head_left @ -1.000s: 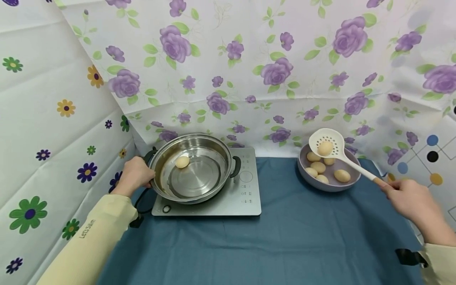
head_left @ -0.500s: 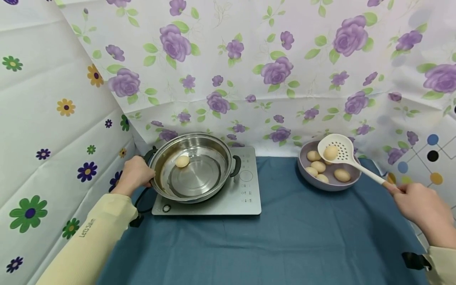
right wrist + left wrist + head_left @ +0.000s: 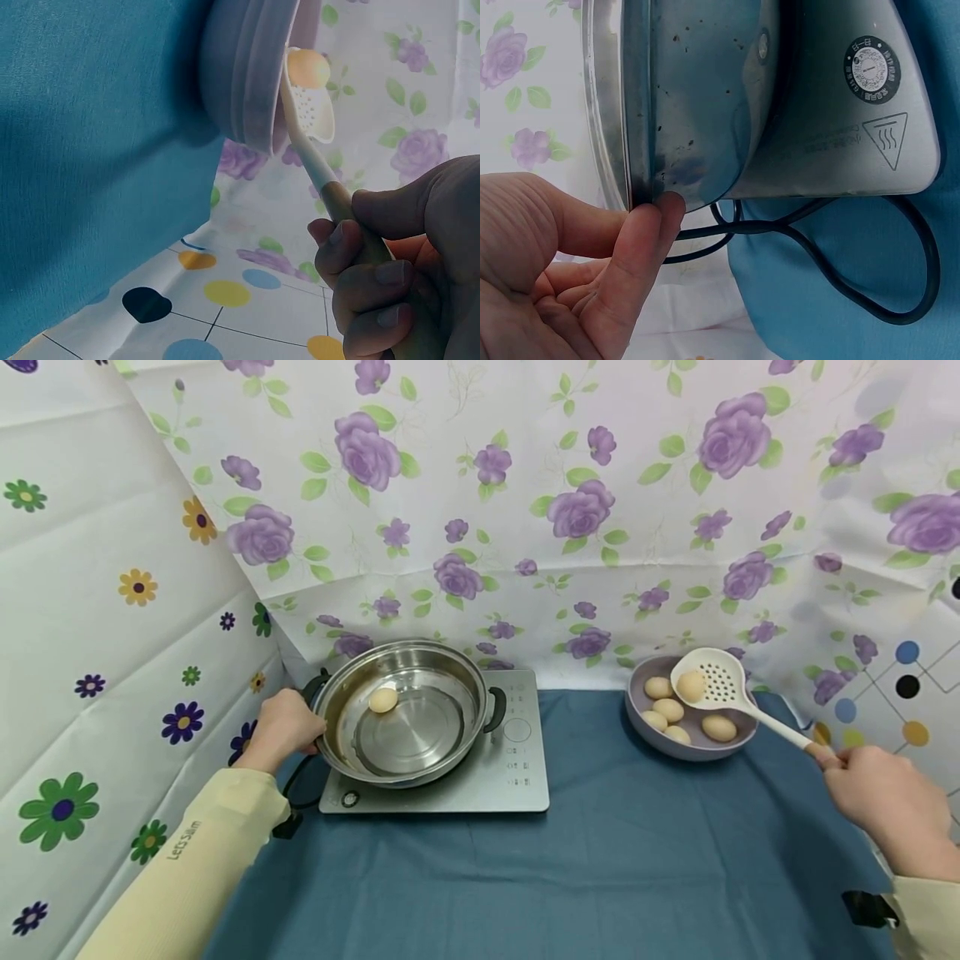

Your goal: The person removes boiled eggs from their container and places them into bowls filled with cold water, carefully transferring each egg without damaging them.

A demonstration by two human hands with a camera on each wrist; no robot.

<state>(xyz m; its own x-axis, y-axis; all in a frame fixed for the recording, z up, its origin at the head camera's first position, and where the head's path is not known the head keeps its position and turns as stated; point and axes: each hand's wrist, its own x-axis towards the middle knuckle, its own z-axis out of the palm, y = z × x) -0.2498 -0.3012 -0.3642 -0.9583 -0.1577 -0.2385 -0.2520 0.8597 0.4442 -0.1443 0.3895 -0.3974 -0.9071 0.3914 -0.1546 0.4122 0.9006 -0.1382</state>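
Note:
At the left, a steel pot [image 3: 420, 727] with dark side handles stands on an induction cooktop [image 3: 517, 777]. One egg [image 3: 383, 700] lies inside it. My left hand [image 3: 285, 727] grips the pot at its left handle; in the left wrist view the thumb and fingers [image 3: 641, 240] pinch at the rim side. My right hand [image 3: 885, 793] holds a white slotted ladle [image 3: 723, 681] by its wooden handle end [image 3: 349, 214]. An egg [image 3: 692, 687] sits in the ladle's bowl, over a grey-purple bowl [image 3: 693, 752]. Several eggs [image 3: 667, 711] lie in that bowl.
A blue cloth [image 3: 480, 877] covers the table. A black power cord [image 3: 810, 247] loops beside the cooktop near the left hand. Flowered sheets [image 3: 525, 527] hang behind and at the left, with a dotted sheet [image 3: 915, 693] at the right.
The ladle with its egg has shifted slightly right and lower over the bowl, the right hand moving with it. The egg has rolled toward the ladle's left side. The left hand stays put.

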